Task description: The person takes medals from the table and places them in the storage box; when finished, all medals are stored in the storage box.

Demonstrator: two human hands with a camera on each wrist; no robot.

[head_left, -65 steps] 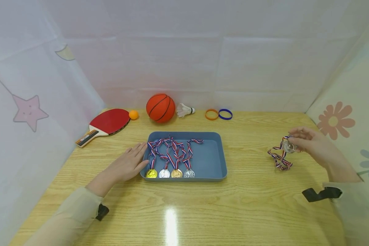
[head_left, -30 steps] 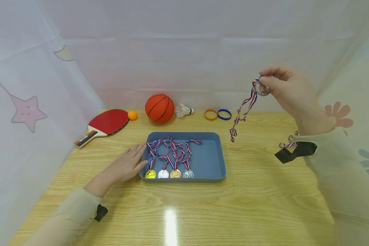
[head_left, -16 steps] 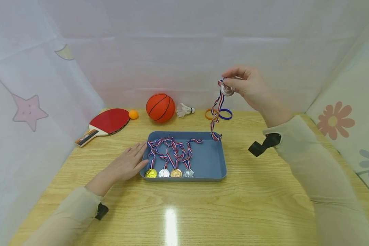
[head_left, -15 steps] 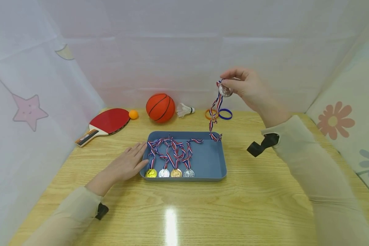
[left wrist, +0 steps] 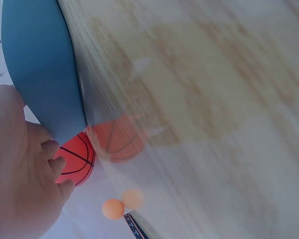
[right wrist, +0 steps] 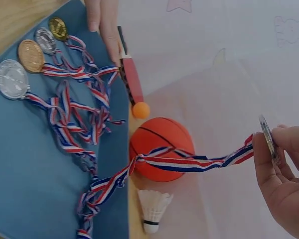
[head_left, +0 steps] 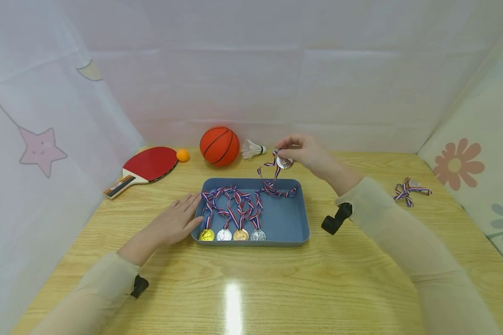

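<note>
My right hand point(head_left: 303, 154) pinches a silver medal point(head_left: 284, 162) above the back of a blue tray point(head_left: 282, 221). Its red, white and blue ribbon point(right wrist: 184, 163) hangs down, the lower part bunched inside the tray by the back wall. Fingers fairly straight, my left hand point(head_left: 175, 222) rests against the tray's left side. Along the tray's front wall several medals lie in a row: a gold medal point(head_left: 207, 235), a silver one point(head_left: 224, 235), a bronze-toned medal point(head_left: 241, 235) and another silver one point(head_left: 257, 235). Their ribbons stretch toward the back, tangled together.
Another striped ribbon point(head_left: 408, 190) lies on the table at right. Behind the tray stand a small basketball point(head_left: 220, 146) and a shuttlecock point(head_left: 253, 149). A red table tennis bat point(head_left: 151, 164) and an orange ball point(head_left: 182, 155) lie at back left, near the patterned cloth wall point(head_left: 67, 116).
My right hand has lifted the silver medal from the table at right, carried it left and lowered it over the tray, its ribbon end now inside. The left hand stays in place.
</note>
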